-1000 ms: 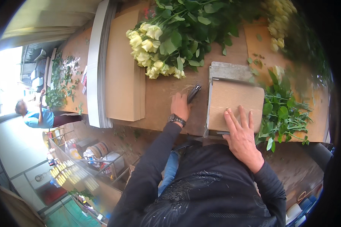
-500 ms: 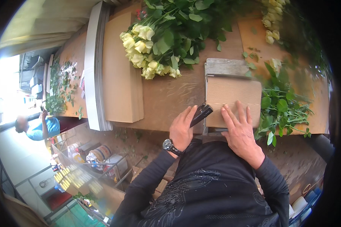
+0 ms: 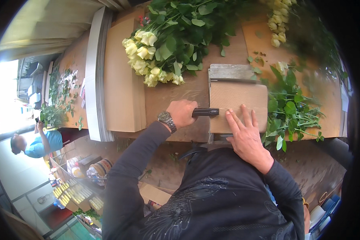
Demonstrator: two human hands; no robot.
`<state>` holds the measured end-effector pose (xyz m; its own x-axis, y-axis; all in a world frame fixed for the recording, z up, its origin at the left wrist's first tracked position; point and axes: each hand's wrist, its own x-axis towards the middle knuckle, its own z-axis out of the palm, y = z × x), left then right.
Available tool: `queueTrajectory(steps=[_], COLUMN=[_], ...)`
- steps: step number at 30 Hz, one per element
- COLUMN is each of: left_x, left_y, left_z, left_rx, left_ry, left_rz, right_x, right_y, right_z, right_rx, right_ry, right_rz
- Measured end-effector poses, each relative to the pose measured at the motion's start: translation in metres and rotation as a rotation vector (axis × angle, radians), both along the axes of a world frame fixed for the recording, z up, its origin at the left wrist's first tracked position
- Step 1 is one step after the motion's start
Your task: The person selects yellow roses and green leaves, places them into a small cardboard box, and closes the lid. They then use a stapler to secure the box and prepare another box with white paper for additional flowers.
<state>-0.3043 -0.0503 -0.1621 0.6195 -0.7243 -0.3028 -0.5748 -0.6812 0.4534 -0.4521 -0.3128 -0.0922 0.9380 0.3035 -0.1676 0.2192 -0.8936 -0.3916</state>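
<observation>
My left hand [image 3: 183,113] is closed around a black stapler [image 3: 206,112], whose tip reaches over the left edge of a corrugated cardboard sheet [image 3: 238,94]. That brown, ribbed sheet is folded around something on a metal-edged wooden stand [image 3: 230,73]; its contents are hidden. Flat on the sheet's lower right part rest the spread fingers of my right hand [image 3: 245,134]. From the sheet's right side green leafy stems [image 3: 292,112] stick out along the table.
Pale yellow roses [image 3: 146,52] lie in a leafy heap beyond the stand, with more roses [image 3: 279,24] at the far right. Stacked flat cardboard [image 3: 124,80] and a white stack [image 3: 95,80] stand to the left. A person in a blue shirt [image 3: 42,144] is farther left.
My left hand has moved up and turned, bringing the stapler level onto the sheet's left edge. My right hand keeps its place on the sheet.
</observation>
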Motion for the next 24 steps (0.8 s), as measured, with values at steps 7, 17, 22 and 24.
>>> queueTrajectory(steps=[7, 17, 22, 24], left_x=[-0.009, -0.101, -0.125, -0.117], left_y=[0.005, -0.044, -0.079, -0.093], left_z=[0.022, 0.112, 0.110, 0.093], left_rx=[-0.123, -0.801, -0.805, -0.764], left_ry=[0.012, 0.506, 0.507, 0.177], left_rz=[0.015, 0.579, 0.362, 0.302], right_x=[0.011, 0.007, -0.004, -0.005], right_y=[-0.005, 0.048, -0.003, -0.049], right_z=[0.018, 0.013, 0.021, 0.031], right_rx=[0.170, 1.172, 1.196, 0.978], right_ry=[0.018, 0.311, 0.526, 0.359], right_rz=[-0.074, -0.313, -0.691, -0.661])
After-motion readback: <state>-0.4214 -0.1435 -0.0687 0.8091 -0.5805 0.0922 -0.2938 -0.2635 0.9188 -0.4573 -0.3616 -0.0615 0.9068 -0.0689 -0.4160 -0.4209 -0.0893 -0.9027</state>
